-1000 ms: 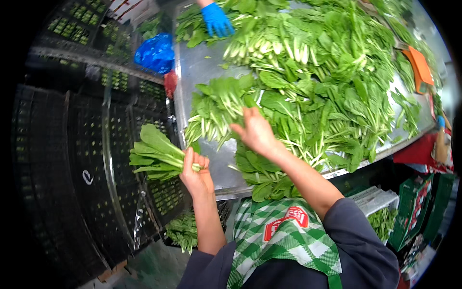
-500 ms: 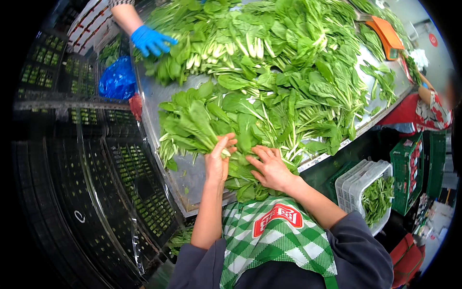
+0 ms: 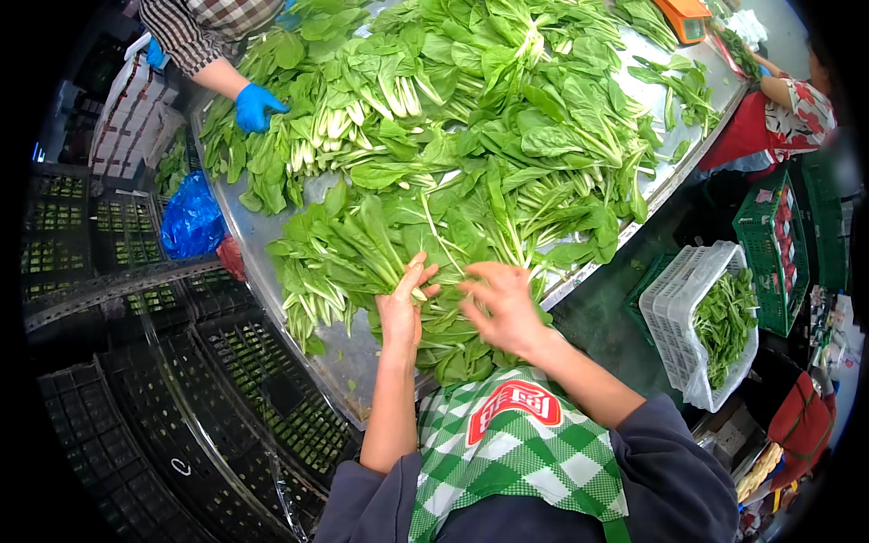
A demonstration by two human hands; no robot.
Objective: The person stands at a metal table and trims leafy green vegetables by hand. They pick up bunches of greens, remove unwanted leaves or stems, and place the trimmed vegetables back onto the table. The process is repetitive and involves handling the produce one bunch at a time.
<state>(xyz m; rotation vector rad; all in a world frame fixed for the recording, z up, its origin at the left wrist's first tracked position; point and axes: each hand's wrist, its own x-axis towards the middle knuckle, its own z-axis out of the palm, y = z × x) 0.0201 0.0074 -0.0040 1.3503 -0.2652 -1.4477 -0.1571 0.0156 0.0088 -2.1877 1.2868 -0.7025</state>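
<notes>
My left hand [image 3: 403,303] is closed round the pale stems of a small bunch of leafy greens [image 3: 369,237], whose leaves point away from me to the upper left. Just to its right, my right hand [image 3: 501,310] hovers over loose greens [image 3: 457,348] at the near edge. Its fingers are apart and a little blurred, and nothing shows in them. A large heap of the same greens [image 3: 552,109] spreads over the metal table [image 3: 256,224]. More greens [image 3: 312,294] lie left of my left hand, stems toward me.
A co-worker's blue-gloved hand [image 3: 258,109] rests at the far-left greens. Black crates [image 3: 136,443] stand along the left, near a blue plastic bag [image 3: 192,215]. At right are a white crate [image 3: 665,312] with greens, a green crate [image 3: 765,240] and another person [image 3: 787,109]. An orange scale [image 3: 685,20] sits far right.
The view has shifted, and more of the co-worker at the far left shows. My right hand has lifted slightly off the greens and is moving. My left hand keeps its bunch.
</notes>
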